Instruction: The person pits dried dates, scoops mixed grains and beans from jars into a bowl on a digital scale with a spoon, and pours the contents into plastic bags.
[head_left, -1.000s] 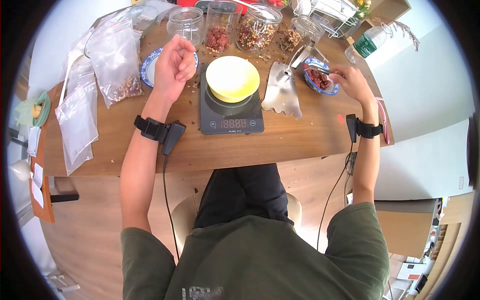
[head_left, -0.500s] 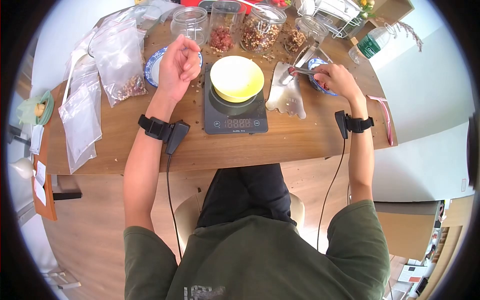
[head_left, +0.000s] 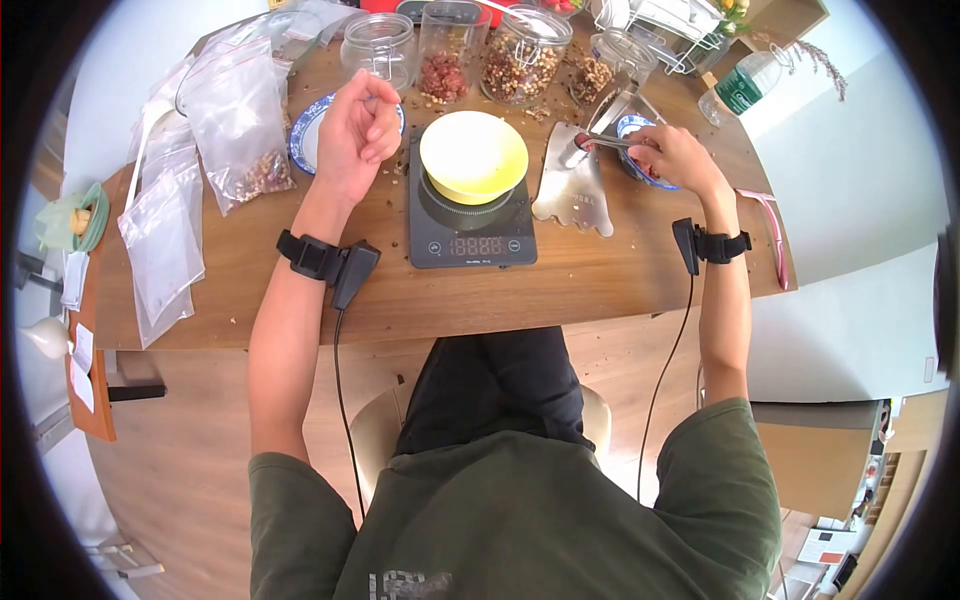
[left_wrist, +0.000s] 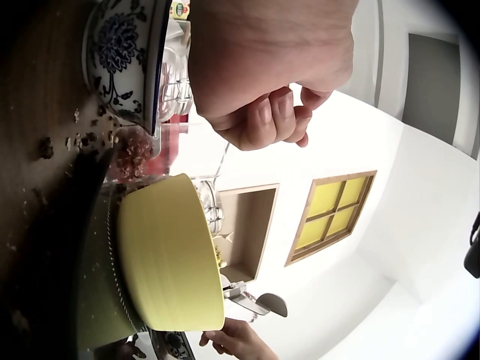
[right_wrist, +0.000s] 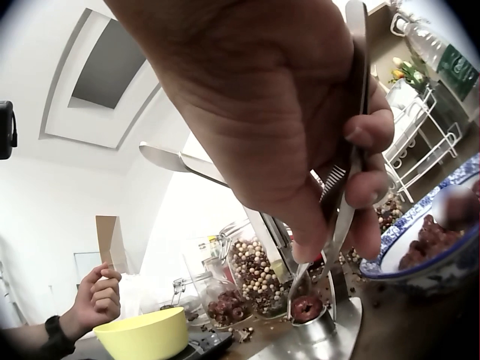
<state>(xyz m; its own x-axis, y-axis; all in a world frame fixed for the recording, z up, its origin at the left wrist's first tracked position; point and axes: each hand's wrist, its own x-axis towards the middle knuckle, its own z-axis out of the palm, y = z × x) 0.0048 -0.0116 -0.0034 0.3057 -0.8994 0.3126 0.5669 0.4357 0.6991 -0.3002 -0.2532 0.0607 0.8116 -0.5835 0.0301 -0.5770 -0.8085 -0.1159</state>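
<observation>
My right hand pinches metal tweezers between thumb and fingers. Their tips grip a dark red, dried-looking fruit piece at the mouth of a small metal cup. That cup stands on the wavy-edged base of a steel lever press. Beside and partly beneath the hand is a blue-and-white bowl with more such pieces. My left hand is raised, loosely curled and holding nothing, near a second blue-and-white bowl. Between the hands, a yellow bowl sits on a black digital scale.
Behind the scale stand an empty glass jar, a clear container of red pieces and a jar of mixed beads or seeds. Zip bags lie at left. Crumbs are scattered about. A bottle stands far right.
My right hand has moved left and lifted the tweezers from the bowl, carrying a fruit piece to the press's cup. The hand has stayed there over the last half second; the left hand keeps its pose.
</observation>
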